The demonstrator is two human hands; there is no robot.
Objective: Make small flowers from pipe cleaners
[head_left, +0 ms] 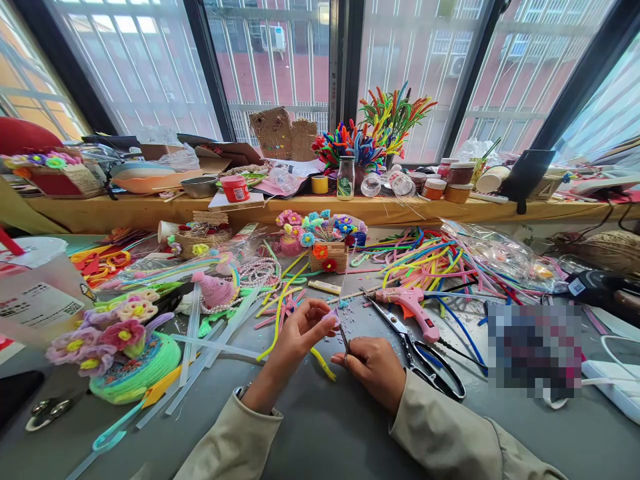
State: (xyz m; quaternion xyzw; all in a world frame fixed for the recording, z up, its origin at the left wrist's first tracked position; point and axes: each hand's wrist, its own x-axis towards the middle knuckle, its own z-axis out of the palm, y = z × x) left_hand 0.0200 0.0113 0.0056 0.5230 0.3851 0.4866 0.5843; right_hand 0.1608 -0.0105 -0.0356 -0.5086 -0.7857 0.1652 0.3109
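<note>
Pinched between the thumb and fingers of my left hand [303,333] is a small lilac piece of pipe cleaner [331,316]. My right hand [377,370] closes around a small pair of scissors [345,339], whose blades point up beside the lilac piece; the handles are mostly hidden in my fingers. Tiny lilac fuzz clippings lie on the table just behind both hands. A yellow pipe cleaner [323,365] lies under and between them. To the right rest large black-handled scissors [417,350] and a pink glue gun [413,308].
Pipe cleaners [425,257] of many colours are heaped behind the glue gun. Clear glue sticks [220,337] and a green base with fuzzy flowers [137,367] lie left. A flower-filled woven basket [329,259] stands ahead. A lidded drink cup [37,293] is far left.
</note>
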